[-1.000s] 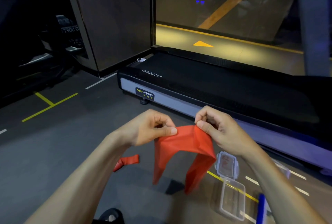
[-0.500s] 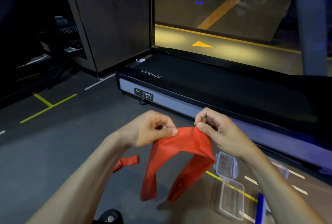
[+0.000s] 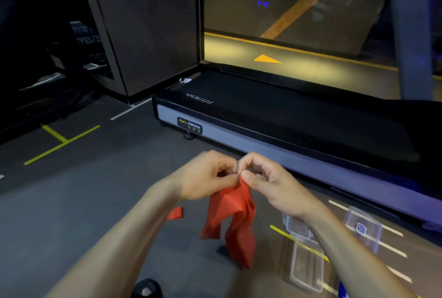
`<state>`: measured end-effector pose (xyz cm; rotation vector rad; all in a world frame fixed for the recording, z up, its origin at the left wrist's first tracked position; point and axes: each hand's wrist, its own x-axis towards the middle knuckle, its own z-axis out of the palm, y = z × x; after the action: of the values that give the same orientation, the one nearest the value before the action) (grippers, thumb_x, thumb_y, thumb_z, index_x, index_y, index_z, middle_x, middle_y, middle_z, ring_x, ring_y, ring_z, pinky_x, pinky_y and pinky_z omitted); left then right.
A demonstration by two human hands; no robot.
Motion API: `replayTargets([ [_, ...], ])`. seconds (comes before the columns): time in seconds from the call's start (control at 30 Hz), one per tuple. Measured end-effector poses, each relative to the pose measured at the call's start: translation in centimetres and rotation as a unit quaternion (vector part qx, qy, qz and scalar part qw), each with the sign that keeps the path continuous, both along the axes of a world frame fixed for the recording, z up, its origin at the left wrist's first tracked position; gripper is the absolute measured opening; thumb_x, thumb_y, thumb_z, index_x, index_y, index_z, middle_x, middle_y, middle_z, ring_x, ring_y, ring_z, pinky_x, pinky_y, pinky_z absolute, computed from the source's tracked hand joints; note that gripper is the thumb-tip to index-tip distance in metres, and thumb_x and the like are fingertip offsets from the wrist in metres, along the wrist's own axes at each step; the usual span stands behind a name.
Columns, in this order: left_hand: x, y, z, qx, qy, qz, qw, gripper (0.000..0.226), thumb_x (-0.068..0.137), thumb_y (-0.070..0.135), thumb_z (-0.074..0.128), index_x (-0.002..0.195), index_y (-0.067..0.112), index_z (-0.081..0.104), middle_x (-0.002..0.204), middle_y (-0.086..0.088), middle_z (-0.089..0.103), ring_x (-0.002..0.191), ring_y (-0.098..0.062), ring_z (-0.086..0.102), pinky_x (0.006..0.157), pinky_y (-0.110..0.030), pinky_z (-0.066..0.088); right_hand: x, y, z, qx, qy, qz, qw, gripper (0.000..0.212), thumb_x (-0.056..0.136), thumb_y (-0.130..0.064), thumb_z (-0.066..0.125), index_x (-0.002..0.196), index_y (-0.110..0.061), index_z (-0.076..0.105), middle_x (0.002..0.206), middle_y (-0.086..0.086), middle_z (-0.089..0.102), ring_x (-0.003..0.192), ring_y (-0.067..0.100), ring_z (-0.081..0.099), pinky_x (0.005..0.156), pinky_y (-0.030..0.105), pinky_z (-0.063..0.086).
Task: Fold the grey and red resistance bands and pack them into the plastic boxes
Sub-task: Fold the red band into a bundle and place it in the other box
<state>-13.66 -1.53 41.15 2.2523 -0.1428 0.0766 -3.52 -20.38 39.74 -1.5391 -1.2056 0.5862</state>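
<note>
Left hand: your left hand (image 3: 210, 175) is pinching the top edge of the red band (image 3: 235, 221), thumb and curled fingers closing on the fabric.
Right hand: your right hand (image 3: 267, 179) is pinching that same top edge, its knuckles touching those of the left.
Red band: it is hanging from both pinches, above the floor (image 3: 95, 202), in two loose tails with its long axis running straight down.
Key relation: the open plastic box (image 3: 305, 264) is lying on the floor down and to the right of the band, under your right forearm, so the right hand is nearer it. Judging by the long tails, more folding is needed before it fits.
Second box: another clear box (image 3: 363, 228) is sitting farther right, carrying a small label too blurred to read.
Stray red piece: a short red strip (image 3: 175, 213) is lying on the floor below your left wrist.
Writing: the treadmill (image 3: 287, 115) is showing "BODY STRONG" on its end badge and "FITNESS", upside down, on the deck.
Grey band: not visible.
</note>
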Motion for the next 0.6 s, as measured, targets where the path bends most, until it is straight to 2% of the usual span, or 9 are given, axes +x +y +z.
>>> replayTargets([
  [0.07, 0.0, 0.0, -0.2, 0.032, -0.012, 0.012, 0.999, 0.025, 0.094, 0.027, 0.066, 0.07, 0.026, 0.06, 0.062, 0.014, 0.055, 0.06, 0.0, 0.047, 0.061, -0.024, 0.042, 0.3, -0.1, 0.3, -0.026, -0.027, 0.007, 0.999, 0.007, 0.104, -0.014, 0.055, 0.102, -0.007, 0.058, 0.097, -0.003, 0.063, 0.088, 0.008, 0.053, 0.08, 0.025, 0.043],
  [0.13, -0.1, 0.0, -0.3, 0.057, -0.019, 0.022, 0.998, 0.026, 0.094, 0.028, 0.067, 0.07, 0.031, 0.06, 0.063, 0.016, 0.058, 0.061, 0.004, 0.048, 0.062, -0.025, 0.045, 0.5, -0.1, 0.9, -0.043, -0.055, 0.02, 0.997, 0.007, 0.104, -0.012, 0.055, 0.103, -0.006, 0.058, 0.098, 0.013, 0.06, 0.085, 0.015, 0.051, 0.078, 0.03, 0.042],
  [0.23, -0.3, 0.1, -0.5, 0.074, -0.011, 0.022, 0.997, 0.021, 0.095, 0.032, 0.067, 0.075, 0.027, 0.064, 0.069, 0.012, 0.064, 0.065, 0.003, 0.054, 0.066, -0.029, 0.049, 0.7, -0.1, 1.5, -0.05, -0.077, 0.034, 0.995, 0.006, 0.104, -0.013, 0.056, 0.103, -0.008, 0.058, 0.098, 0.02, 0.059, 0.084, 0.029, 0.054, 0.078, 0.043, 0.045],
  [0.33, -0.4, 0.3, -0.5, 0.083, -0.002, 0.022, 0.996, 0.025, 0.095, 0.035, 0.067, 0.071, 0.033, 0.061, 0.068, 0.014, 0.063, 0.064, 0.003, 0.054, 0.065, -0.026, 0.048, 0.7, 0.0, 1.7, -0.067, -0.096, 0.044, 0.992, 0.004, 0.105, -0.015, 0.056, 0.102, -0.013, 0.058, 0.097, 0.017, 0.061, 0.085, 0.031, 0.056, 0.081, 0.053, 0.046],
  [0.43, -0.4, 0.4, -0.4, 0.097, 0.007, 0.029, 0.995, 0.022, 0.094, 0.04, 0.066, 0.074, 0.03, 0.064, 0.072, 0.008, 0.067, 0.067, -0.007, 0.061, 0.068, -0.031, 0.052, 0.8, 0.2, 1.8, -0.08, -0.1, 0.045, 0.991, 0.004, 0.105, -0.012, 0.056, 0.102, -0.011, 0.058, 0.102, 0.011, 0.065, 0.09, 0.034, 0.058, 0.084, 0.052, 0.047],
  [0.5, -0.4, 0.5, -0.4, 0.098, 0.025, 0.037, 0.994, 0.022, 0.094, 0.04, 0.068, 0.074, 0.031, 0.065, 0.074, 0.007, 0.069, 0.07, -0.008, 0.063, 0.07, -0.03, 0.053, 0.9, 0.3, 1.9, -0.087, -0.113, 0.044, 0.989, 0.005, 0.105, -0.013, 0.057, 0.1, -0.013, 0.059, 0.102, 0.005, 0.066, 0.089, 0.034, 0.058, 0.082, 0.049, 0.048],
  [0.6, -0.7, 1.1, -0.4, 0.021, 0.094, 0.016, 0.995, 0.022, 0.094, 0.044, 0.068, 0.083, 0.025, 0.072, 0.078, 0.008, 0.072, 0.072, -0.012, 0.066, 0.074, -0.031, 0.053, 1.3, -0.1, 2.2, -0.093, -0.13, 0.033, 0.987, 0.008, 0.102, -0.016, 0.059, 0.096, -0.019, 0.061, 0.087, 0.007, 0.062, 0.076, 0.027, 0.054, 0.074, 0.047, 0.047],
])
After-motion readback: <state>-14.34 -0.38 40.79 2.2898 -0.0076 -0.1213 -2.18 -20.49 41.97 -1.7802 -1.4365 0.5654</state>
